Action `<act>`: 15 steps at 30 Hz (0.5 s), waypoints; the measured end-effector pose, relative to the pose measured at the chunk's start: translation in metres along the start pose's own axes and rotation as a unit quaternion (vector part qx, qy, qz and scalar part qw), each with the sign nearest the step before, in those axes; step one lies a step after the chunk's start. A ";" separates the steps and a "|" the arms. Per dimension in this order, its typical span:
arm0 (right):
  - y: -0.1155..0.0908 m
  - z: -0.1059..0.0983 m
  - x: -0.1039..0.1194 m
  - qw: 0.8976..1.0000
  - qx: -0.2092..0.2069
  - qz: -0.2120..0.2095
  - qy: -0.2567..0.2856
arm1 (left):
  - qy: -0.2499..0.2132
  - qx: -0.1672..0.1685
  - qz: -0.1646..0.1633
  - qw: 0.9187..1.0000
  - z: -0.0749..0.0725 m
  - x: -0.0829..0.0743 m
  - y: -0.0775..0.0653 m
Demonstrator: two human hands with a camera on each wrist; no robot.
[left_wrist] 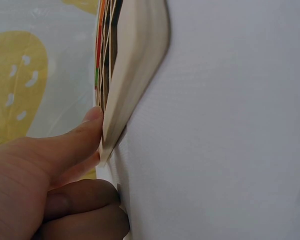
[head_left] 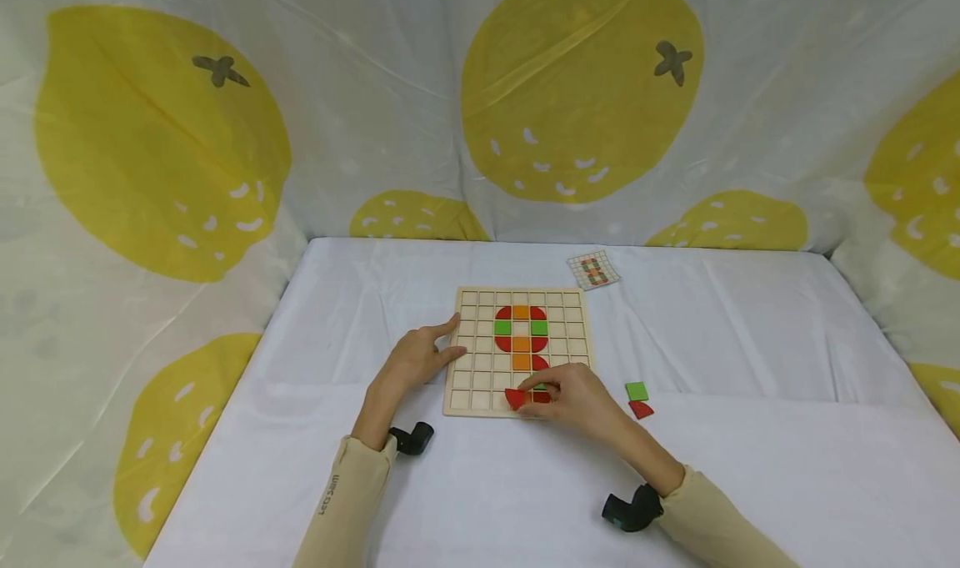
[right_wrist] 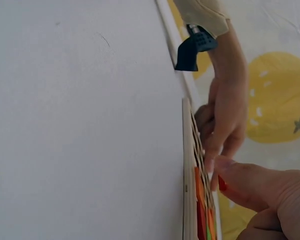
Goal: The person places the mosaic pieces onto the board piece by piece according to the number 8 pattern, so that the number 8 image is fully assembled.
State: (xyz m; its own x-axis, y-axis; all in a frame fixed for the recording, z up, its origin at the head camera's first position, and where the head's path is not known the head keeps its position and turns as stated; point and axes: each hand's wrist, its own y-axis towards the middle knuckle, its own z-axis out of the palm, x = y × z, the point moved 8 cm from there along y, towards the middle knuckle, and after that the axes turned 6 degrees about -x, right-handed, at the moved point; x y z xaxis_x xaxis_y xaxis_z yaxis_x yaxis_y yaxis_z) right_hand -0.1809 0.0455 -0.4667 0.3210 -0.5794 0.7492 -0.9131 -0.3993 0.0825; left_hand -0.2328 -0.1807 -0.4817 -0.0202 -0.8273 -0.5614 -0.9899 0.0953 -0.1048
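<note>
A square wooden grid board [head_left: 480, 382] lies on the table, several of its cells filled with red, orange and green tiles. Between thumb and fingers, my right hand [head_left: 573, 397] pinches a red quarter-circle tile [head_left: 514, 398] close over the board's bottom row. The right wrist view shows only a sliver of that red tile [right_wrist: 222, 184] below the thumb tip. At the board's left edge, my left hand [head_left: 415, 358] rests its thumb and index finger, spread apart along the rim. In the left wrist view, the thumb [left_wrist: 77, 145] lies against the wooden edge and other fingers bend beneath.
Right of the board lie a loose green square tile [head_left: 636, 391] and a red quarter-circle tile [head_left: 641, 409], side by side. A small pattern card [head_left: 594, 269] sits beyond the board's far right corner. A lemon-print cloth [head_left: 390, 118] hangs behind the white-covered table [head_left: 750, 326].
</note>
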 end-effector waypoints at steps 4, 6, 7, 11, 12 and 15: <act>0.003 0.011 0.001 1.000 0.005 0.005 -0.013 | -0.001 -0.001 0.002 1.000 0.000 -0.001 0.000; 0.004 0.015 0.000 1.000 0.004 0.008 -0.014 | -0.002 -0.002 0.004 1.000 0.000 -0.001 0.000; 0.004 0.016 0.000 1.000 0.003 0.009 -0.014 | -0.002 -0.002 0.004 1.000 -0.001 -0.001 0.000; 0.005 0.018 -0.002 1.000 0.000 0.015 -0.009 | 0.001 -0.002 0.003 1.000 0.000 -0.001 0.000; 0.005 0.018 -0.002 1.000 -0.001 0.017 -0.007 | 0.002 -0.002 0.002 1.000 0.000 -0.001 0.000; 0.005 0.019 -0.003 1.000 -0.003 0.023 -0.004 | 0.004 -0.002 0.000 1.000 0.000 0.000 0.000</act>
State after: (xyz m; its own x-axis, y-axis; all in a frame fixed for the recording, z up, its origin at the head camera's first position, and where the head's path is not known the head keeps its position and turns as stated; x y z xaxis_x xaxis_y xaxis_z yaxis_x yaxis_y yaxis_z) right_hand -0.1823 0.0321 -0.4812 0.2811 -0.6026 0.7469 -0.9283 -0.3680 0.0525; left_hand -0.2331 -0.1807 -0.4817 -0.0217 -0.8317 -0.5549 -0.9905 0.0934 -0.1013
